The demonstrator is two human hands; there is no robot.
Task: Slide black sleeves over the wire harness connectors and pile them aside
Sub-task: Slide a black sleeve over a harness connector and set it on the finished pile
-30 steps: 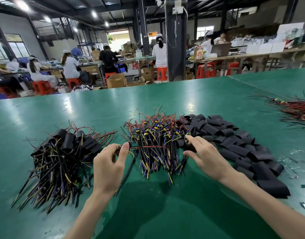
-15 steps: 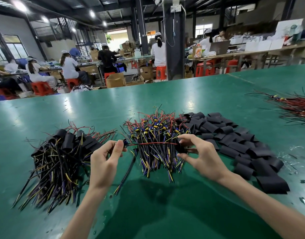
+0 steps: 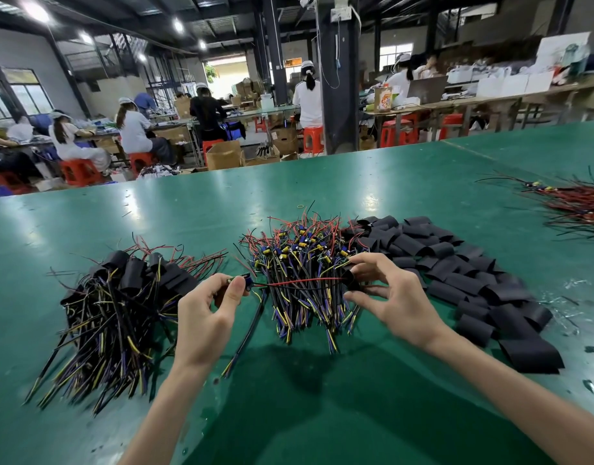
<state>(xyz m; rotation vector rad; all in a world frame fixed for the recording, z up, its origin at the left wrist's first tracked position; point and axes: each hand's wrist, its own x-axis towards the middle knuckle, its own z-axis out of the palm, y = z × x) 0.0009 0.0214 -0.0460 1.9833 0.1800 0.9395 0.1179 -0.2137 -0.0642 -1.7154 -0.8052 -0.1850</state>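
Observation:
My left hand [image 3: 206,310] pinches the connector end of one wire harness [image 3: 288,282], whose red and black leads stretch rightward. My right hand [image 3: 394,297] pinches a black sleeve [image 3: 349,279] at the far end of those leads. Behind the hands lies a pile of bare harnesses [image 3: 305,263] with blue and yellow connectors. A pile of sleeved harnesses [image 3: 121,303] sits at the left. Loose flat black sleeves [image 3: 463,273] are spread at the right.
The green table [image 3: 288,397] runs far back. Another bundle of red wires [image 3: 577,206] lies at the far right. Small scraps [image 3: 590,350] dot the table near the right edge. Several seated workers and benches fill the hall behind.
My right hand lifted a black sleeve out of the right pile and brought it to the end of the harness leads. My left hand raised the connector slightly.

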